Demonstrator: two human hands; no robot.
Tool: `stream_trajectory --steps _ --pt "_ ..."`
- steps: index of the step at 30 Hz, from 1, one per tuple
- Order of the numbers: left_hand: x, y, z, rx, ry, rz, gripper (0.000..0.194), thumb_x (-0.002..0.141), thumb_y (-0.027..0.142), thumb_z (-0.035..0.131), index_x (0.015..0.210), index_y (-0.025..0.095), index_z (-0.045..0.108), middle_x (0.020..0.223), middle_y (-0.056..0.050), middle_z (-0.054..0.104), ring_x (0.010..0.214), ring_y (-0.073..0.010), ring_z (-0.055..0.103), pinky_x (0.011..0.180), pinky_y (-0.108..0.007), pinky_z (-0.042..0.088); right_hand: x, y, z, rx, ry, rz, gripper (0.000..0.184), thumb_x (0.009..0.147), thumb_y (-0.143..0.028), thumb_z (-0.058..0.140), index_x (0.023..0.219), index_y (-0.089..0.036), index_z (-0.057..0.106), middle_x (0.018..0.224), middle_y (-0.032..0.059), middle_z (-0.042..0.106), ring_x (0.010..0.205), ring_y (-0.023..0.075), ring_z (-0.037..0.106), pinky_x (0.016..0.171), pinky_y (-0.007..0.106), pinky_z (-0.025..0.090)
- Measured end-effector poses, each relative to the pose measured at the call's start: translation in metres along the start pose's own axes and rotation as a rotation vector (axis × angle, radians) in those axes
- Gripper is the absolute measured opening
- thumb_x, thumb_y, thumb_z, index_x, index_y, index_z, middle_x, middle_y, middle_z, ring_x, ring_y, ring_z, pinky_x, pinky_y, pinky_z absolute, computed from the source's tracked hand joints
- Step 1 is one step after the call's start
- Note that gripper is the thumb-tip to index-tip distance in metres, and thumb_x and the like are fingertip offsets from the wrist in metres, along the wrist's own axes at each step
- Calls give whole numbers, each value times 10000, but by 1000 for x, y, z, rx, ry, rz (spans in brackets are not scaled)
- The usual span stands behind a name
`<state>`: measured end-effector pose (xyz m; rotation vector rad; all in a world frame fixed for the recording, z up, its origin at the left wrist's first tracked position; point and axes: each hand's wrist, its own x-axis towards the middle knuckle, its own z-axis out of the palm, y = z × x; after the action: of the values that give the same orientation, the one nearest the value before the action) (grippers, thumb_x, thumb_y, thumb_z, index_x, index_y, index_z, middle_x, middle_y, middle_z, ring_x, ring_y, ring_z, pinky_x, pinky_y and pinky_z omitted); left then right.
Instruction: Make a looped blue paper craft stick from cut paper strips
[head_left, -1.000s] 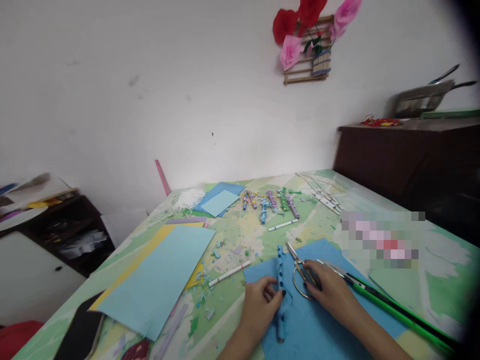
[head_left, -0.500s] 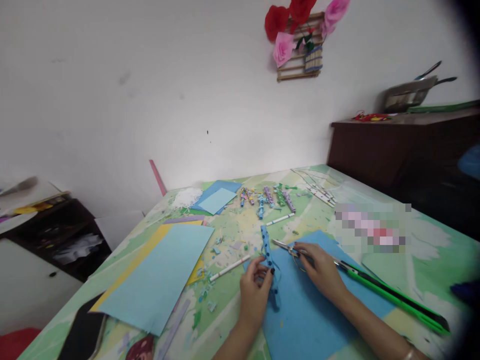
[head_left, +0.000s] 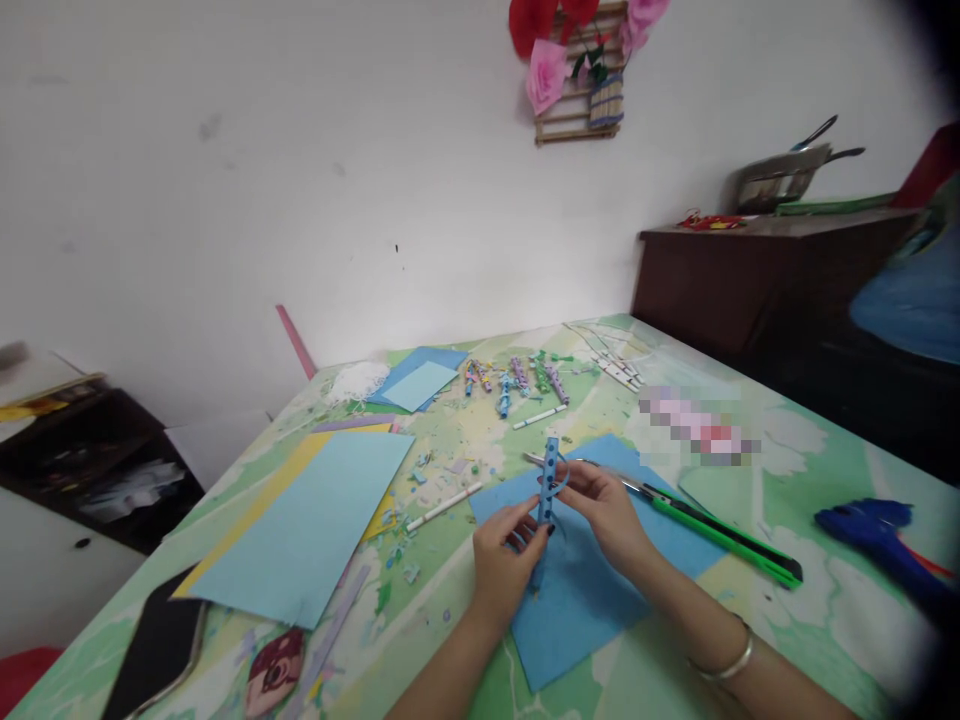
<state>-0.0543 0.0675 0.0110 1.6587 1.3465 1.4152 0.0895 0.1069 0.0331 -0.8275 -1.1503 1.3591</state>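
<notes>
Progress, judged from the layout: a small group of decorated paper tubes (head_left: 504, 397) lies towards the far side of the green-and-white patterned worktop (head_left: 810, 660), apparently complete. The slim blue paper tube with dark dots (head_left: 549, 480) looks only part-made; a thin blue curled strip (head_left: 564, 484) stands loose at its upper part, not yet laid flat. The tube is held tilted above the square blue paper sheet (head_left: 577, 620). Left hand (head_left: 502, 560): fingers closed around the tube's lower half, thumb across the front. Right hand (head_left: 607, 510): thumb and forefinger nearly together beside the strip; whether they pinch it or merely touch cannot be told. A silver scissor tip (head_left: 533, 459) shows just left of the tube; the rest is mostly hidden, so whether the right hand holds it is unclear.
</notes>
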Motion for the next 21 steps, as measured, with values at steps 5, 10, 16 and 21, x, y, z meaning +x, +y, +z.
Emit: stream_trajectory --steps 5,10,16,21 --pt "-2 -1 6 -77 -50 -125 325 654 241 662 965 149 669 651 -16 617 535 -95 524 494 -193 426 -3 3 -1 -26 -5 35 310 625 -335 733 878 -173 655 858 59 698 806 192 641 805 335 469" --pt "0 -2 5 -217 -175 -219 151 665 263 643 661 113 657 653 -22 577 582 -98 506 518 -195 419 3 3 -10 -27 -42 110 412 613 -353 738 976 -175 657 921 74 690 853 197 631 805 336 471" --pt "3 2 0 -79 -114 -166 103 649 206 628 591 126 602 598 8 505 545 -80 457 472 -180 352 24 -21 -9 -47 -32 128 361 660 -441 685 908 -179 692 910 75 696 846 184 636 822 341 468" --pt "5 5 -4 -37 -99 -137 81 638 179 618 586 128 582 591 15 498 537 -77 453 471 -179 348 33 -34 7 -124 -68 92 343 529 -341 777 804 -154 693 789 56 709 772 190 645 770 331 485"
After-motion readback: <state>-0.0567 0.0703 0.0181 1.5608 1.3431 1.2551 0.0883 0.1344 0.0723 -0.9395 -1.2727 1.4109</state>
